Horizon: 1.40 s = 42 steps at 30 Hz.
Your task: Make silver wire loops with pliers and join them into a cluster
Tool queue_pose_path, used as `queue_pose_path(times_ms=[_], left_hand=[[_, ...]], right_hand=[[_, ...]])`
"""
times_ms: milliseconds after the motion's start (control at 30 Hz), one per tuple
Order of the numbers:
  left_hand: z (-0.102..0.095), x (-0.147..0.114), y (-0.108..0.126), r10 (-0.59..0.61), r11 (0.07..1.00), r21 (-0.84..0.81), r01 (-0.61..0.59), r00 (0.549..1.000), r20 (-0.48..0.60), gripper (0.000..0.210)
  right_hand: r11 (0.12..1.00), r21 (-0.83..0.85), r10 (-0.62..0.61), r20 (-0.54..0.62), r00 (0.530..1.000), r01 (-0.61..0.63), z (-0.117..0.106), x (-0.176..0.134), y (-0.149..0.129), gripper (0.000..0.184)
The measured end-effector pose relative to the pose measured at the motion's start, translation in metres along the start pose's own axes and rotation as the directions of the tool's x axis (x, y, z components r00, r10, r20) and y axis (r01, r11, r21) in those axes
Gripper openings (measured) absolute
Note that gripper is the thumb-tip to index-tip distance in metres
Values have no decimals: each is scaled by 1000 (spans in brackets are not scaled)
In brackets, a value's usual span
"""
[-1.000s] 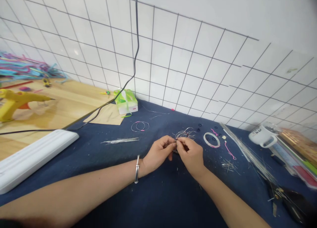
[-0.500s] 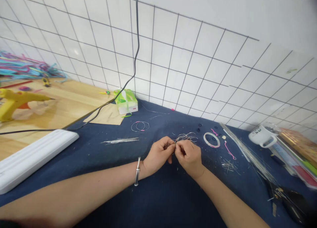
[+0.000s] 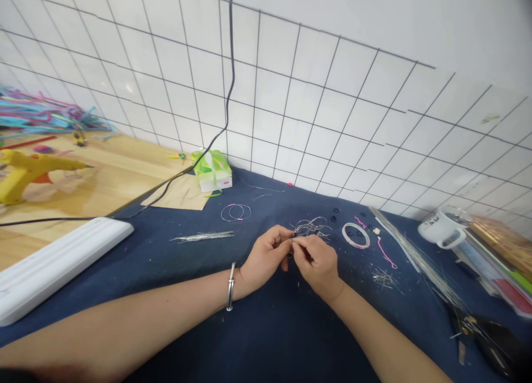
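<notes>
My left hand [image 3: 268, 255] and my right hand [image 3: 319, 264] meet fingertip to fingertip above the dark blue cloth [image 3: 257, 338]. Both are closed in a pinch. What sits between the fingertips is small, dark and mostly hidden, so I cannot name it. Just behind the fingers lies a tangle of bent thin wires [image 3: 312, 226]; whether it joins the pinched thing I cannot tell. Right of my right hand is a white ring-shaped roll [image 3: 344, 240], with pink twisted cord [image 3: 386, 254] near it. A bundle of straight wires [image 3: 203, 236] lies left of my left hand.
Loose wire bits [image 3: 384, 279], long wires [image 3: 428, 266] and black-handled pliers [image 3: 492, 338] lie to the right, below a white mug [image 3: 441, 228]. On the left are a white power strip [image 3: 66, 266], a yellow glue gun [image 3: 37, 169], a green tissue pack [image 3: 213, 171] and wire loops [image 3: 235, 212].
The fingertips of both hands have shifted very slightly left while staying pinched together. A little more of the wire tangle shows behind them. Everything else stays put.
</notes>
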State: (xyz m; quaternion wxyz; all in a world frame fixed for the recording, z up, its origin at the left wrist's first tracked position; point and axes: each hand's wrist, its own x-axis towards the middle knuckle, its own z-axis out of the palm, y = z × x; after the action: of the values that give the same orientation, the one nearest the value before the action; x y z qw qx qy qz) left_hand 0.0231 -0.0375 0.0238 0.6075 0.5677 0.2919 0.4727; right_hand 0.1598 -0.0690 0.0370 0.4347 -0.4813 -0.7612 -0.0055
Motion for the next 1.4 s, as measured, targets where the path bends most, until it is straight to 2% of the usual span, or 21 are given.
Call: queue_pose_path(times_ms=[67,200,333,633,900,1233,1400], left_hand=[[0,1,0,1,1000,2,-1,1000,-11,13],[0,2,-1,10,1000,-27,-11,1000,-11,16],[0,3,-1,4,999,-52,-4,1000,-13,18],[-1,3,-2,10,999,-31,-11,999,-32,17],[-1,3,-2,-14,1000,-2,14,1000,-16,10],[0,2,-1,-38,999,-13,38,999,37,10],[0,4,-2,-24,999,-22,24,999,25,10]], right_hand=[[1000,-2,-19,-21,1000,19,0,0,1,15],[999,-26,19,-87,996,-21,2,1,1,19],[999,-51,-23,-75,997,19,7,-1,2,25],[999,-40,5,-61,998,-8,11,-4,4,28],[999,13,46,-50,998,-45,11,-3,3,23],[982,24,185,45,982,-186,3,2,5,10],[980,25,198,-10,980,-197,0,5,7,9]])
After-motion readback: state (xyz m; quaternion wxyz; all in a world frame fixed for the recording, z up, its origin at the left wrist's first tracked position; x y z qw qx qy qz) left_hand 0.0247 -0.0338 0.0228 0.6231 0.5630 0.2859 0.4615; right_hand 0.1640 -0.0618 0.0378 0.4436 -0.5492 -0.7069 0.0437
